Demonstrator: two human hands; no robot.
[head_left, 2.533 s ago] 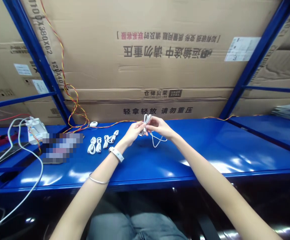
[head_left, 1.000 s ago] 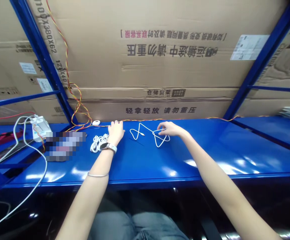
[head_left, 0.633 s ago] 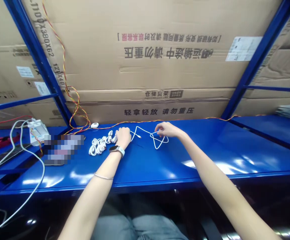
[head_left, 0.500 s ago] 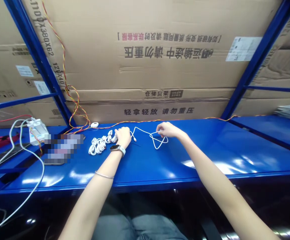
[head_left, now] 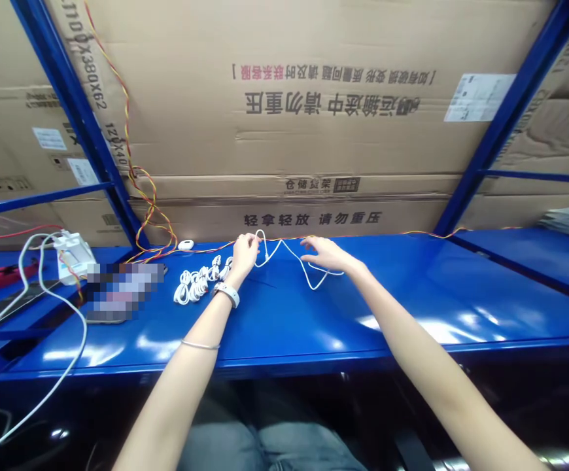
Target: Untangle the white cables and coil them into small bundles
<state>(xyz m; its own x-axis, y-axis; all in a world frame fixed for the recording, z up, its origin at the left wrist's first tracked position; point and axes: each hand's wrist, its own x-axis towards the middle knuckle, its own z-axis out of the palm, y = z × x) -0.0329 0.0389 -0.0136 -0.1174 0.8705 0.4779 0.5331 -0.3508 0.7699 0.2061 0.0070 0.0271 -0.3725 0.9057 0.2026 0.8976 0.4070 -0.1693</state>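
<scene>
My left hand (head_left: 244,254) pinches a loose white charging cable (head_left: 292,251) between thumb and fingers, raised a little over the blue shelf (head_left: 284,320). From there the cable loops upward, then runs right in loose bends. My right hand (head_left: 324,252) hovers over its far part with thumb and fingers apart, not gripping it. Several coiled white cables (head_left: 197,285) lie in a row left of my left hand, the rightmost partly behind my wrist.
A blurred-out phone (head_left: 125,292) lies at the left, near a white charger block (head_left: 73,257) with white leads. Red-yellow twisted wire (head_left: 152,212) trails along the back. Large cardboard boxes (head_left: 284,144) stand behind, between blue uprights (head_left: 505,124). A small white case (head_left: 185,245) sits by the wire.
My left hand has moved from the coiled cables up and right, lifting the loose cable's end. My right hand's fingers have opened, letting go of the cable.
</scene>
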